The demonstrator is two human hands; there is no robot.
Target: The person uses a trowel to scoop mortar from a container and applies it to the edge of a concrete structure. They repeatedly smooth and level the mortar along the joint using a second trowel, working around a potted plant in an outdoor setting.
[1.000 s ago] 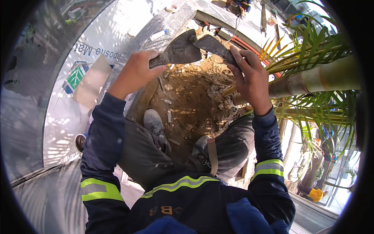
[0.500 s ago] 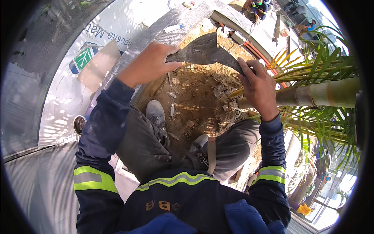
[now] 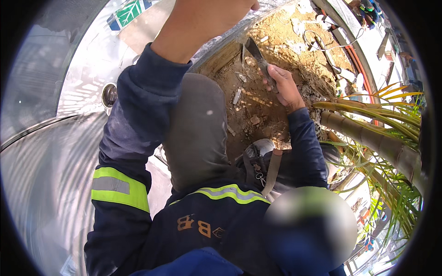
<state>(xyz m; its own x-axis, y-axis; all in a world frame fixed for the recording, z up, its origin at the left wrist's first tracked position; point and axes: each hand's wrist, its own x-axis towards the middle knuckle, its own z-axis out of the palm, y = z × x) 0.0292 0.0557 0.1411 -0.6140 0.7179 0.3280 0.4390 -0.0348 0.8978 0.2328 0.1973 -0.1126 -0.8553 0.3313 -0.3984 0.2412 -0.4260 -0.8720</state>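
Our right hand [image 3: 282, 86] has its fingers curled tight around the handle of a trowel [image 3: 256, 54], whose flat grey blade points up and away from us, its tip over the brown soil [image 3: 276, 37]. Our left hand [image 3: 202, 20] is raised close to the camera at the top of the view; it looks loosely closed, but we cannot tell whether it holds anything. The trowel stands over a patch of dug earth strewn with small stones and pale debris. Beside the right forearm a palm trunk [image 3: 373, 140] leans across with green fronds. To the left curves a shiny metal wall [image 3: 50, 152].
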